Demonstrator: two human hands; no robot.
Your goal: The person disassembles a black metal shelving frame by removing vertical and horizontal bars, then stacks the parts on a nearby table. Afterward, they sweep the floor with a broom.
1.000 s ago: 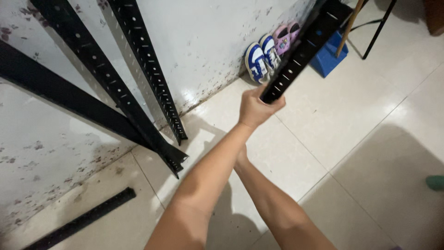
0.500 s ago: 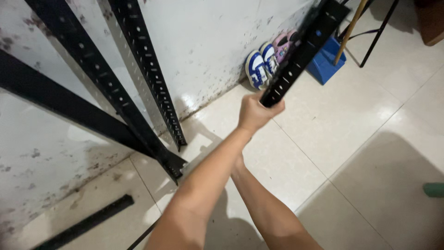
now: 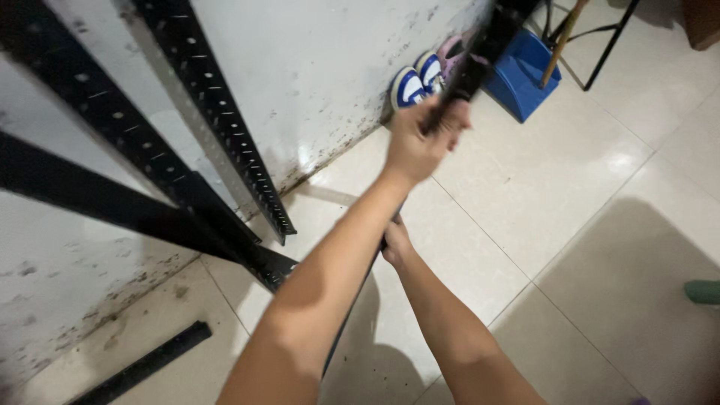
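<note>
My left hand is closed around a long black perforated metal rail that slants up to the top right, above the floor. A thin dark edge of the rail continues down under my left forearm. My right hand sits lower, partly hidden beneath that forearm, with its fingers wrapped on this lower stretch. The lower end of the rail is hidden by my arm.
Several more black perforated rails lean against the stained white wall at left. A short black bar lies on the tiled floor. Small shoes, a blue dustpan, a wooden handle and a black stand are at top right.
My left hand has lifted and moved up the view with the rail, which now points more steeply and shows its edge. My right hand has come into sight below my left forearm.
</note>
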